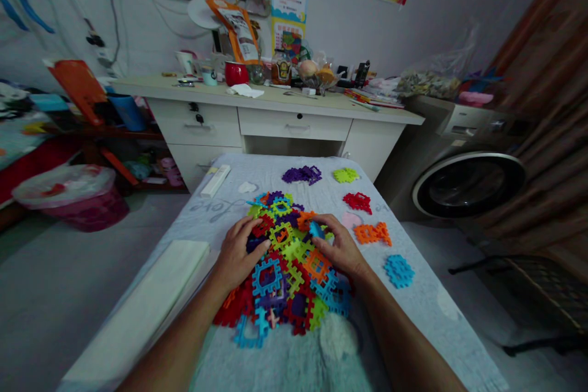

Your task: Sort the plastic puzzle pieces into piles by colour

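Observation:
A heap of colourful plastic interlocking blocks (294, 249), square with notched edges, lies in the middle of the cloth-covered table. My left hand (241, 253) rests at the heap's left side, thumb and fingers apart around a dark purple piece. On the other side, my right hand (342, 246) pinches a blue interlocking block (316, 229) between thumb and fingers. Small groups sorted by colour lie beyond and to the right: purple blocks (302, 175), yellow-green blocks (345, 175), red blocks (358, 201), orange blocks (372, 233) and blue blocks (399, 271).
A long white box (215, 180) lies at the table's far left, and a folded pale cloth or board (142, 312) along its left edge. Behind stands a cluttered white desk (197, 125). A washing machine (459, 159) is at right, a pink bin (78, 202) at left.

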### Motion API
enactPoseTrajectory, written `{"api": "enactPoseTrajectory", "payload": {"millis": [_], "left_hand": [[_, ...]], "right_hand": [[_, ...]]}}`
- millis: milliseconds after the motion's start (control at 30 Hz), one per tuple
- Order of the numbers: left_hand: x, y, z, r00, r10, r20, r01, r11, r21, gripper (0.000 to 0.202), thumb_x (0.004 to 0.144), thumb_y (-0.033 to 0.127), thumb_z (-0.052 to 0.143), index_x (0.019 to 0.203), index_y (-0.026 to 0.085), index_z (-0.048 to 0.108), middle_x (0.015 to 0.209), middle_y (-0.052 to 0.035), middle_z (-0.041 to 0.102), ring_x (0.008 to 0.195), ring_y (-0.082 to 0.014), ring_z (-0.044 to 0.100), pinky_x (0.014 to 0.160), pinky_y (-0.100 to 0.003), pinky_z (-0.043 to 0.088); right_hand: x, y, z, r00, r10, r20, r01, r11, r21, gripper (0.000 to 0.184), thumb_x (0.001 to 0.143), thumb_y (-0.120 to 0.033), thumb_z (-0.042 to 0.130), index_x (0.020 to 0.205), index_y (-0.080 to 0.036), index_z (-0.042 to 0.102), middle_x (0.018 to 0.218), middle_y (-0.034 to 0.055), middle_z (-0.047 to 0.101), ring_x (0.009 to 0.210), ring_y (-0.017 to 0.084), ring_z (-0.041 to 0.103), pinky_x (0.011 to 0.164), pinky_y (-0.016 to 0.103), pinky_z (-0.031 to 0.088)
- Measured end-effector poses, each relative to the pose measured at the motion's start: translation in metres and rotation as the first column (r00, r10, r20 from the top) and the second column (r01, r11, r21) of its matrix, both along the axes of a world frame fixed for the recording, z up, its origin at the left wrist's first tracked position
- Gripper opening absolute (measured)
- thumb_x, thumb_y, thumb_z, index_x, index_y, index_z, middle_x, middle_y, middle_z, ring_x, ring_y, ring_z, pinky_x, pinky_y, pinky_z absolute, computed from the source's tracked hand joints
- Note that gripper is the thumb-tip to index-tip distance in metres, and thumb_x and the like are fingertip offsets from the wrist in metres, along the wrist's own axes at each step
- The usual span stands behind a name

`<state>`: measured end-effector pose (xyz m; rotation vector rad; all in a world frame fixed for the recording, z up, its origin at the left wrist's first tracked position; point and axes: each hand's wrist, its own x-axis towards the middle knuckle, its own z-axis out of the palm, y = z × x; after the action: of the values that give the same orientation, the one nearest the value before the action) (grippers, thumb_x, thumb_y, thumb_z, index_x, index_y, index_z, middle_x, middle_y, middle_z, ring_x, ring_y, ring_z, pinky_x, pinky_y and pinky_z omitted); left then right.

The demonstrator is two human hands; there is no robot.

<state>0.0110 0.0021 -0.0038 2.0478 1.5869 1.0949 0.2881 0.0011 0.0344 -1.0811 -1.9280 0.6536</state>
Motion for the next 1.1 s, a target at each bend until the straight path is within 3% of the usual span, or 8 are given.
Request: {"api": "enactPoseTrajectory", "payload": {"millis": [133, 367, 500, 700, 900, 1100], "left_hand": [[0.0, -0.001, 0.002, 1.0, -0.004, -0.002, 0.004, 1.0, -0.004, 0.047, 0.085, 0.048, 0.057, 0.125, 0.025, 0.057, 0.134, -0.0103, 0.051, 0.128, -0.0288, 0.047, 0.11, -0.052, 0.036], [0.0, -0.001, 0.003, 1.0, -0.009, -0.019, 0.009, 1.0, -0.017, 0.047, 0.085, 0.048, 0.056, 0.127, 0.025, 0.056, 0.136, -0.0097, 0.05, 0.13, -0.0284, 0.046, 0.111, -0.05, 0.036], [-0.001, 0.0, 0.002, 1.0, -0.024, -0.018, 0.024, 1.0, -0.014, 0.047, 0.085, 0.048, 0.056, 0.126, 0.024, 0.056, 0.135, -0.0101, 0.05, 0.129, -0.028, 0.046, 0.111, -0.05, 0.036], [0.001, 0.0, 0.003, 1.0, -0.012, -0.004, 0.012, 1.0, -0.005, 0.047, 0.084, 0.048, 0.057, 0.124, 0.024, 0.057, 0.134, -0.0099, 0.052, 0.127, -0.0287, 0.048, 0.11, -0.052, 0.037], [0.0, 0.001, 0.004, 1.0, -0.018, -0.019, 0.018, 1.0, -0.013, 0.048, 0.084, 0.048, 0.056, 0.125, 0.023, 0.057, 0.134, -0.0105, 0.051, 0.128, -0.0288, 0.047, 0.11, -0.051, 0.037], [0.001, -0.001, 0.007, 1.0, -0.026, -0.015, 0.026, 1.0, 0.0, 0.046, 0.084, 0.048, 0.057, 0.124, 0.025, 0.057, 0.132, -0.0092, 0.053, 0.127, -0.0276, 0.048, 0.109, -0.048, 0.038]], "right_hand": [[-0.01, 0.002, 0.001, 0.998, 0.059, 0.006, -0.059, 0.998, 0.013, 0.042, 0.087, -0.039, 0.058, 0.125, -0.023, 0.054, 0.123, 0.0101, 0.058, 0.117, 0.024, 0.054, 0.102, 0.042, 0.041], [0.001, 0.005, 0.002, 0.998, 0.055, 0.008, -0.055, 0.998, -0.006, 0.042, 0.088, -0.04, 0.059, 0.125, -0.022, 0.055, 0.12, 0.0091, 0.059, 0.111, 0.022, 0.056, 0.096, 0.038, 0.047], [0.026, 0.0, 0.014, 0.993, -0.108, 0.051, 0.106, 0.993, 0.045, 0.04, 0.087, -0.039, 0.06, 0.123, -0.022, 0.056, 0.121, 0.0098, 0.06, 0.107, 0.023, 0.058, 0.09, 0.038, 0.05], [0.077, -0.027, 0.032, 0.925, -0.277, 0.259, 0.276, 0.96, 0.042, 0.04, 0.084, -0.04, 0.062, 0.119, -0.022, 0.059, 0.115, 0.0102, 0.064, 0.098, 0.024, 0.063, 0.086, 0.04, 0.053], [0.127, -0.06, 0.025, 0.818, -0.412, 0.402, 0.418, 0.905, 0.077, 0.045, 0.082, -0.044, 0.06, 0.121, -0.02, 0.061, 0.116, 0.0129, 0.066, 0.098, 0.026, 0.066, 0.085, 0.042, 0.055], [0.151, -0.086, 0.017, 0.77, -0.46, 0.443, 0.465, 0.879, 0.103, 0.046, 0.082, -0.05, 0.06, 0.118, -0.02, 0.062, 0.112, 0.0128, 0.068, 0.096, 0.028, 0.068, 0.082, 0.041, 0.056]]}}
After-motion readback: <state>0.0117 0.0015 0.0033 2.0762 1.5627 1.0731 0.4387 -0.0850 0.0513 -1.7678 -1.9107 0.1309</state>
